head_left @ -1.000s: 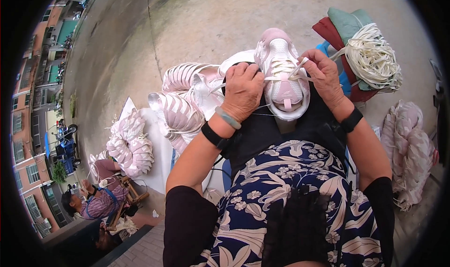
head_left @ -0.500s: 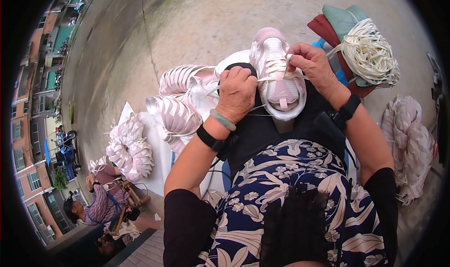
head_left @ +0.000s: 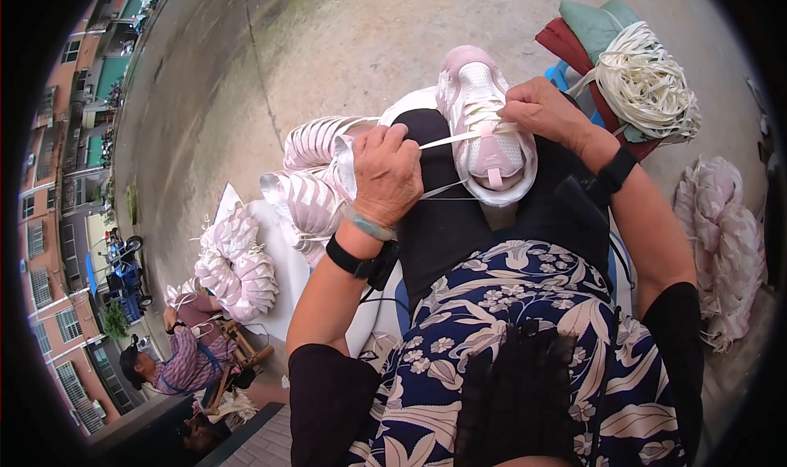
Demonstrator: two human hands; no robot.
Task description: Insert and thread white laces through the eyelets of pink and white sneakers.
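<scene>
A pink and white sneaker (head_left: pixel 494 151) rests on my lap, toe pointing away from me, partly laced. From its tongue area a white shoelace (head_left: pixel 449 140) stretches taut to the left into my left hand (head_left: pixel 385 172), whose fingers are closed round it. My right hand (head_left: pixel 545 113) is at the right edge of the lacing, thumb and fingers pinched together at the upper eyelets. A lace end is probably in that pinch, but the fingers hide most of it. A thin line runs across the heel opening of the sneaker.
Bundles of pink and white shoe uppers (head_left: pixel 307 205) lie left of my lap, with another bundle (head_left: pixel 238 262) further left. Right, a hank of white laces (head_left: pixel 648 82) sits on red and green cloth; more uppers (head_left: pixel 720 246) lie below. A seated person (head_left: pixel 184 356) is at lower left.
My left hand has moved left and slightly down, drawing the lace out longer and straight. My right hand has shifted slightly, its fingers now closer to the eyelets.
</scene>
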